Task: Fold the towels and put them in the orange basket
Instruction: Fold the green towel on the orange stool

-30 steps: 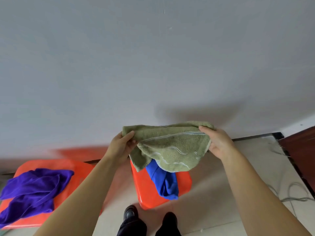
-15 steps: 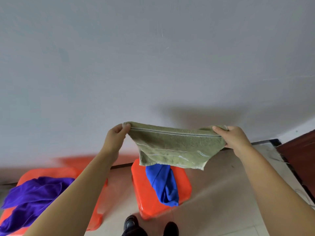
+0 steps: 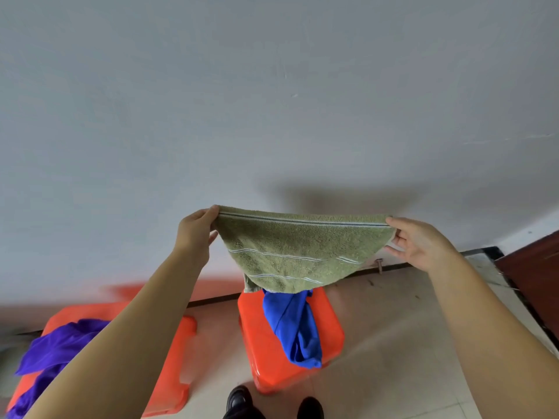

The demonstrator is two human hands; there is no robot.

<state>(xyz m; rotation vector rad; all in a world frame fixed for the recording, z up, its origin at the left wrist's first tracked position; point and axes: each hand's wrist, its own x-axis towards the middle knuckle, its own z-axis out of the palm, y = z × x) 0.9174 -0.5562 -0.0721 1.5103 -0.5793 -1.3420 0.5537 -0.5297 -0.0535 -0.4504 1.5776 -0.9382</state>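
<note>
A green towel with thin white stripes hangs stretched in the air in front of the grey wall. My left hand pinches its upper left corner and my right hand pinches its upper right corner, so the top hem runs taut between them. Below it a blue towel drapes over an orange plastic piece on the floor. At the lower left stands an orange basket with a purple towel lying in it.
A grey wall fills the upper view. The pale tiled floor spreads to the right, with a dark wooden door at the far right edge. My black shoes show at the bottom.
My hands have moved apart and upward, pulling the bunched green towel out into a flat, taut sheet. The blue and purple towels have stayed where they were.
</note>
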